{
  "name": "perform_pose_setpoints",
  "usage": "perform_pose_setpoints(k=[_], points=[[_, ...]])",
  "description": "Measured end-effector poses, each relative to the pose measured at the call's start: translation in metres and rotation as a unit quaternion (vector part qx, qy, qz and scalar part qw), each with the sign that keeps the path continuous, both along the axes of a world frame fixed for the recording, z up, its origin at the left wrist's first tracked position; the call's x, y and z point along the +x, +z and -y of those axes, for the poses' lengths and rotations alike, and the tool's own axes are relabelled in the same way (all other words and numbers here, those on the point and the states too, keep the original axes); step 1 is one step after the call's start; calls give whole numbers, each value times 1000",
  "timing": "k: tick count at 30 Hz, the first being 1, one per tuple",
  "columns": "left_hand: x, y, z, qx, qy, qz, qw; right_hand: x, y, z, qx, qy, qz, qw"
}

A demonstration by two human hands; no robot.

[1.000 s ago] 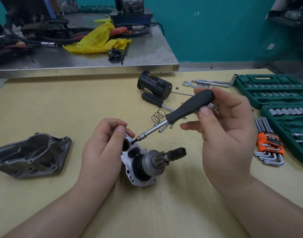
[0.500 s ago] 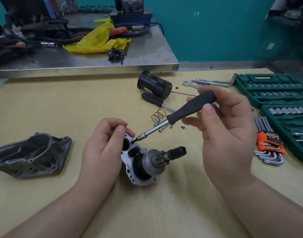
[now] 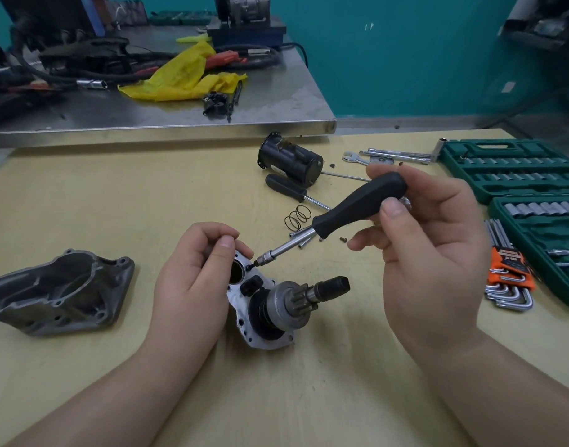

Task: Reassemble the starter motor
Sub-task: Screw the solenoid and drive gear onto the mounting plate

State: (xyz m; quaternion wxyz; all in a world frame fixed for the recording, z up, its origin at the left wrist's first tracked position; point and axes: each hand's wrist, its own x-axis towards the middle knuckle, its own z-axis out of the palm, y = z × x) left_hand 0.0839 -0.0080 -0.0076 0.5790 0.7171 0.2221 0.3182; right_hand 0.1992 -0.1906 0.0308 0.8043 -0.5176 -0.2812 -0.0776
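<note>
The starter's silver plate with its pinion gear (image 3: 286, 301) lies on the wooden table (image 3: 115, 201). My left hand (image 3: 196, 279) grips the plate's far end, fingers curled over the rim. My right hand (image 3: 428, 253) holds a black-handled screwdriver (image 3: 354, 208); its tip rests on a small screw (image 3: 249, 267) in the plate. The grey nose housing (image 3: 57, 291) lies at the left. The black motor body (image 3: 289, 159) lies at the back.
A second screwdriver (image 3: 289, 190), a spring (image 3: 297, 217) and loose bolts (image 3: 301, 235) lie behind the plate. Green socket cases (image 3: 515, 169) and a hex key set (image 3: 509, 269) are at the right. A cluttered metal bench (image 3: 167, 104) stands behind.
My right hand has shifted its fingers on the handle, turning the screwdriver slightly. The tip stays on the screw, and my left hand has not moved.
</note>
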Motion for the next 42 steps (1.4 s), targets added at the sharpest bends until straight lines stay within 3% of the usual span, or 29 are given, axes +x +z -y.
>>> perform_pose_setpoints(k=[11, 17, 27, 36, 42], points=[[0, -2, 0, 2, 7, -3, 1000, -3, 3, -2, -18, -64, 5, 998], [0, 0, 1, 9, 8, -6, 1000, -1, -2, -1, 15, 4, 2, 1000], [1, -1, 0, 9, 10, -2, 1000, -2, 5, -4, -14, -52, 0, 999], [0, -1, 1, 10, 7, -3, 1000, -8, 5, -3, -7, 20, 59, 998], [0, -1, 2, 3, 3, 5, 1000, -7, 7, -5, -22, -48, 31, 998]])
